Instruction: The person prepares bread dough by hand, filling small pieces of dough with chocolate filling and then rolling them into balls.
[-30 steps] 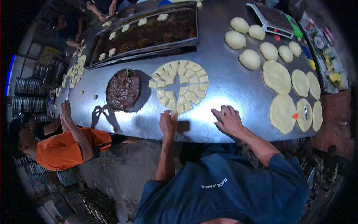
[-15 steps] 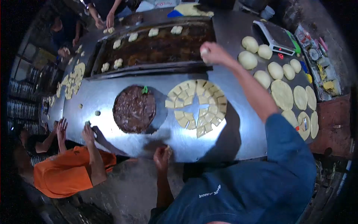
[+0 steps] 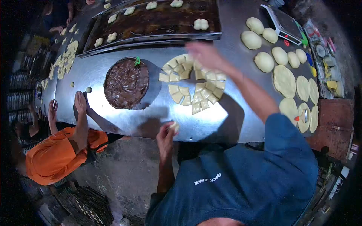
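My left hand (image 3: pixel 165 136) is at the table's near edge, its fingers closed around a small pale piece of dough (image 3: pixel 174 127). Blurred by motion, my right hand (image 3: pixel 203 56) hovers over the top edge of a flat dough round cut into small pieces (image 3: pixel 205 91); its fingers are smeared and I cannot see anything in them. Left of the cut dough is a round pan of brown, glossy filling (image 3: pixel 126 84) with a green tool (image 3: pixel 137 61) at its rim. Beyond lies a dark baking tray (image 3: pixel 162 22) with several small lobed dough pieces, including one (image 3: pixel 201 24) near its right end.
A co-worker in an orange shirt (image 3: pixel 52 156) works at the left, hands near small dough balls (image 3: pixel 88 90). Cut dough strips (image 3: pixel 68 56) lie farther left. On the right are dough balls (image 3: pixel 279 55), flattened dough rounds (image 3: pixel 284 81) and a digital scale (image 3: pixel 284 26).
My right hand has come back from the tray's right end toward the cut dough, leaving a lobed dough piece there. The view has shifted; my left hand still holds dough.
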Action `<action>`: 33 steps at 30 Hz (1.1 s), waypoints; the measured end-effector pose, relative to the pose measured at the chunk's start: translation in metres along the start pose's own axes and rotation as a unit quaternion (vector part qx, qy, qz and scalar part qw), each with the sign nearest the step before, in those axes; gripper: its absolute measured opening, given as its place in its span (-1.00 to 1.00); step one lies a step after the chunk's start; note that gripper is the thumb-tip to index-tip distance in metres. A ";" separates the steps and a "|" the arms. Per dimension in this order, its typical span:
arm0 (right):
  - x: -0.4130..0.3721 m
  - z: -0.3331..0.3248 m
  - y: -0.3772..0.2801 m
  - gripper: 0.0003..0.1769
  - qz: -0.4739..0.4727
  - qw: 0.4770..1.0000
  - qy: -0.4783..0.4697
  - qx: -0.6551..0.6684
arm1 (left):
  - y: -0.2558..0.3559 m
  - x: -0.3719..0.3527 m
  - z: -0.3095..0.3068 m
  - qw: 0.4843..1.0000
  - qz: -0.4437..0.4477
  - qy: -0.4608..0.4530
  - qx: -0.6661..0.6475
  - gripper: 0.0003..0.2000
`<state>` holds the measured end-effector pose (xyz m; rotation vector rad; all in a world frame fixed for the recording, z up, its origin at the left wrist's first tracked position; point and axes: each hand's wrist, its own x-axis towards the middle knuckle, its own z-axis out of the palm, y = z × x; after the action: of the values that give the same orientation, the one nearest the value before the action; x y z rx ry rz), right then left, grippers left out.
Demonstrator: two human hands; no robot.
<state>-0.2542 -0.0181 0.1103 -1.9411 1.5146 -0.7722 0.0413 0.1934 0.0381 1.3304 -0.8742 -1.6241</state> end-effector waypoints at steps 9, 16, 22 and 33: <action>-0.269 0.013 -0.029 -0.76 0.292 0.909 0.095 0.283 | -0.021 -0.007 0.169 0.969 -0.014 -0.245 0.024 -0.73; -0.306 -0.008 -0.019 -0.83 0.260 0.785 0.124 0.549 | -0.011 -0.020 0.188 0.971 0.004 -0.230 -0.067 -0.76; -0.256 0.040 -0.040 -0.39 0.260 0.683 0.167 0.662 | -0.032 -0.037 0.169 0.991 0.072 -0.112 -0.031 -0.61; -0.008 0.165 -0.119 -0.33 -0.123 0.987 -0.030 0.096 | 0.017 -0.036 0.020 0.933 0.229 0.090 0.263 -0.58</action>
<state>-0.0580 0.0272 0.0834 -2.0074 1.1327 -0.9196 0.0277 0.2191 0.0714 1.4555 -1.4458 -0.9195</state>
